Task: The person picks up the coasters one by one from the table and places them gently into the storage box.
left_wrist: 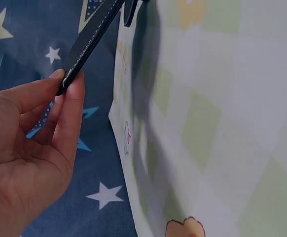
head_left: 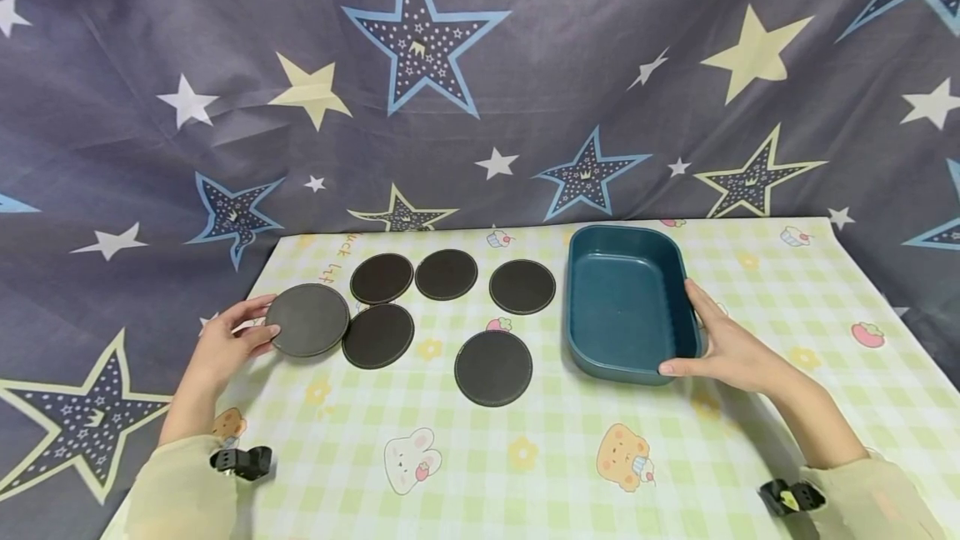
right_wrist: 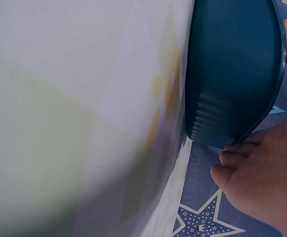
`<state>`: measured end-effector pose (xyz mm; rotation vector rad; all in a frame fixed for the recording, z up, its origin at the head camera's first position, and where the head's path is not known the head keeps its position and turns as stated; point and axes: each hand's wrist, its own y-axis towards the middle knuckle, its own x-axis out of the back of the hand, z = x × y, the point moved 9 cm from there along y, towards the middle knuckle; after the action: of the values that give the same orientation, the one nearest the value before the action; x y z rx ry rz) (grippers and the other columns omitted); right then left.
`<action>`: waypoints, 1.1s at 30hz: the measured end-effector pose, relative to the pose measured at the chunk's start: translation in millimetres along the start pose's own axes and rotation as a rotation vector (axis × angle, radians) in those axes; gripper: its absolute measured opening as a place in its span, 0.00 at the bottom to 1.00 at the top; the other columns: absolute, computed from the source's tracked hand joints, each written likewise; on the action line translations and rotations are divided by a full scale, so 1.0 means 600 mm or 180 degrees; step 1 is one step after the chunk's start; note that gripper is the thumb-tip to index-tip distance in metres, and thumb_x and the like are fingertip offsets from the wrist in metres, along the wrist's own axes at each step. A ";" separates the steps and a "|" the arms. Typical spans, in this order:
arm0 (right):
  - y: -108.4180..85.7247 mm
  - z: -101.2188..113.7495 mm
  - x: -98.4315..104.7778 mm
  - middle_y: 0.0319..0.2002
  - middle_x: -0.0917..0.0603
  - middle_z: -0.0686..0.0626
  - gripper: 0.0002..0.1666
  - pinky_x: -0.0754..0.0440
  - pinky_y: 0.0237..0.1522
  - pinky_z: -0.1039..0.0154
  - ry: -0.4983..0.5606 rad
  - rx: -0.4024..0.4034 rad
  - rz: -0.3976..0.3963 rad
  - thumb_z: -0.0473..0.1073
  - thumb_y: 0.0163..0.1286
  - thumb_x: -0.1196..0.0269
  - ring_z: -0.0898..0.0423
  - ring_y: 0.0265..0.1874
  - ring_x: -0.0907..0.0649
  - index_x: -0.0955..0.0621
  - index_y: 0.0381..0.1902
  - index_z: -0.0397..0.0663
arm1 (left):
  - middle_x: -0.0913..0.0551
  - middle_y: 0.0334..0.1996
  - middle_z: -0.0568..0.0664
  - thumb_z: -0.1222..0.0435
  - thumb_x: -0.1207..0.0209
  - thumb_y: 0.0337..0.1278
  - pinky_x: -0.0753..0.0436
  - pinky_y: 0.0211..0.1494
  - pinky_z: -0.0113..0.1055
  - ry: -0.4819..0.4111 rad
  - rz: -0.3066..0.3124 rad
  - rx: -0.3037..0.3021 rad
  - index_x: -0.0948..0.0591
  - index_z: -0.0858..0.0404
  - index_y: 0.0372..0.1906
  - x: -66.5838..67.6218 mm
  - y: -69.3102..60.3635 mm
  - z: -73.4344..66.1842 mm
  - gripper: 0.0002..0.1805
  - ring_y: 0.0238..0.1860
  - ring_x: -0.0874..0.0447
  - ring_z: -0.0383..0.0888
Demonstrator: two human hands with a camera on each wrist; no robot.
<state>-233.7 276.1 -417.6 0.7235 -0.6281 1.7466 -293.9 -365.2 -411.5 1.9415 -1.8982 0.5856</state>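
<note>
At the table's left side, my left hand (head_left: pixel 227 342) pinches a round black coaster (head_left: pixel 308 320) by its edge between thumb and fingers. The left wrist view shows that coaster (left_wrist: pixel 89 44) tilted and raised off the cloth, its pale stitching along the rim. Several more black coasters lie flat, among them a near one (head_left: pixel 493 367) and one at the left (head_left: pixel 378 336). A dark teal rectangular bin (head_left: pixel 626 298) stands upright at centre right, with nothing inside. My right hand (head_left: pixel 731 348) holds its near right corner, thumb at the front rim and fingers against the right wall.
A green-and-white checked cloth (head_left: pixel 555 473) with cartoon prints covers the table. Behind it hangs a grey curtain (head_left: pixel 525 48) patterned with stars. Dark straps (head_left: pixel 242 462) sit on both wrists.
</note>
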 end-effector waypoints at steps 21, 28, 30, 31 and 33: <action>0.000 0.000 0.000 0.79 0.63 0.32 0.78 0.46 0.68 0.23 0.0021 -0.0003 0.0020 0.56 0.54 0.24 0.27 0.77 0.54 0.66 0.80 0.41 | 0.23 0.44 0.28 0.69 0.38 0.65 0.13 0.41 0.23 -0.0486 0.0239 -0.0117 0.30 0.64 0.71 -0.040 0.011 -0.034 0.30 0.38 0.18 0.25; 0.000 -0.001 -0.001 0.79 0.63 0.31 0.77 0.46 0.68 0.23 0.0029 0.0006 0.0014 0.55 0.54 0.24 0.28 0.77 0.54 0.66 0.80 0.40 | 0.19 0.43 0.28 0.71 0.37 0.63 0.13 0.39 0.23 -0.0770 0.0354 -0.0227 0.27 0.63 0.68 -0.059 0.014 -0.052 0.28 0.38 0.16 0.26; 0.000 0.000 -0.001 0.79 0.63 0.31 0.77 0.46 0.68 0.23 0.0041 0.0011 0.0013 0.55 0.54 0.24 0.27 0.77 0.55 0.66 0.80 0.40 | 0.19 0.43 0.29 0.71 0.37 0.63 0.12 0.39 0.23 -0.0797 0.0384 -0.0239 0.27 0.64 0.68 -0.065 0.014 -0.056 0.28 0.38 0.16 0.26; 0.000 0.000 0.000 0.79 0.63 0.31 0.77 0.46 0.68 0.23 0.0047 0.0014 0.0012 0.55 0.54 0.24 0.27 0.77 0.55 0.66 0.80 0.40 | 0.19 0.44 0.29 0.71 0.38 0.64 0.12 0.39 0.23 -0.0817 0.0401 -0.0248 0.28 0.65 0.69 -0.068 0.015 -0.058 0.28 0.38 0.16 0.27; 0.000 0.000 0.000 0.79 0.63 0.31 0.77 0.46 0.68 0.23 0.0047 0.0016 0.0008 0.55 0.54 0.24 0.27 0.77 0.55 0.66 0.80 0.40 | 0.19 0.44 0.30 0.71 0.38 0.64 0.12 0.40 0.24 -0.0900 0.0431 -0.0252 0.28 0.65 0.68 -0.074 0.015 -0.062 0.28 0.38 0.15 0.27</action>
<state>-233.7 276.1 -417.7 0.7129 -0.6150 1.7551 -304.7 -308.0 -403.7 1.9402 -2.2008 0.2769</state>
